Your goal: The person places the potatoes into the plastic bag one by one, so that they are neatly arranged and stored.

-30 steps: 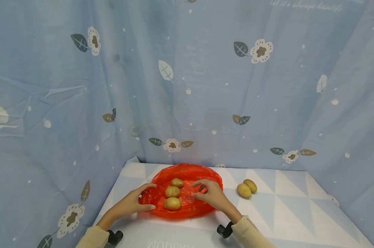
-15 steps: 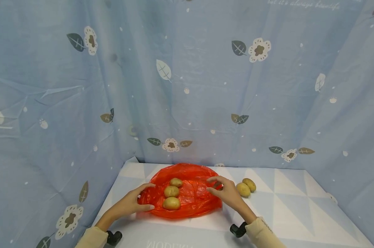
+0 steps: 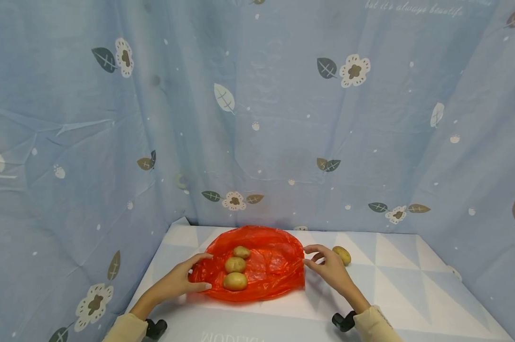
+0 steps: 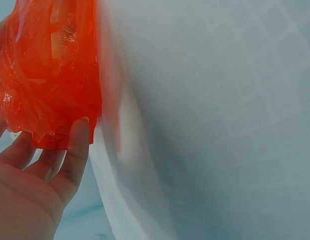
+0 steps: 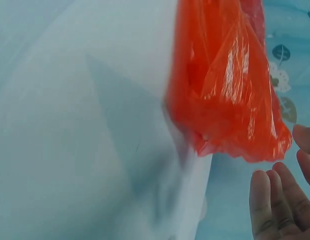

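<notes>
The right hand (image 3: pixel 332 270) has shifted from over the red bag (image 3: pixel 278 266) to its edge.

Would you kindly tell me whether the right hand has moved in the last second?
Yes: judged against the patterned backdrop, the right hand has moved right, from over the red bag to its right edge.

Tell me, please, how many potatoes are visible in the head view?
4 visible. Three are in the red bag: near potato, middle potato and far potato. The fourth potato lies on the table, partly behind the right hand, which may hide others.
</notes>
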A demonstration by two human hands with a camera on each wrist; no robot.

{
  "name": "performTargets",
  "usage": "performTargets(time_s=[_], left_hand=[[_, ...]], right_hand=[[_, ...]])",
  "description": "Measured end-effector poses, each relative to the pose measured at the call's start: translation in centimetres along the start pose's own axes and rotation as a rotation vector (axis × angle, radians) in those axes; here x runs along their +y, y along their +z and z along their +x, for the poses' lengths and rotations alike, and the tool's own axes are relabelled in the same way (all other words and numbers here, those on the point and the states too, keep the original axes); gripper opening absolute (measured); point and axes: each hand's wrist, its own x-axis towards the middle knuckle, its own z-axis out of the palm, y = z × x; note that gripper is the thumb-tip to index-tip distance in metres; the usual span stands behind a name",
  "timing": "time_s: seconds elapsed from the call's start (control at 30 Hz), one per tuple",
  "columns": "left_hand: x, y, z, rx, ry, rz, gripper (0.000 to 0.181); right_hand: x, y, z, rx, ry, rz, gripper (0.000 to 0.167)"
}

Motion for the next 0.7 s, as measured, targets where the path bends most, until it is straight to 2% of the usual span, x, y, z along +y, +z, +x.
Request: performTargets(time_s=[0.2,0.43,0.7], left_hand=[[-0.1,0.0,-0.1,0.001,0.001,0.0,0.074],[-0.3,0.1,0.1,-0.003,0.001,-0.004,0.074],[-0.4,0.0,0.1,-0.008,0.013,-0.003,0.074]], right_hand=[[1.3,-0.9,-0.4,0.001,0.052,0.04,0.036],[3.4,-1.9,-0.9,0.048,0.028,-0.014,0.033],[5.0,-3.0,-1.0,0.071,0.058,-0.044,0.036]])
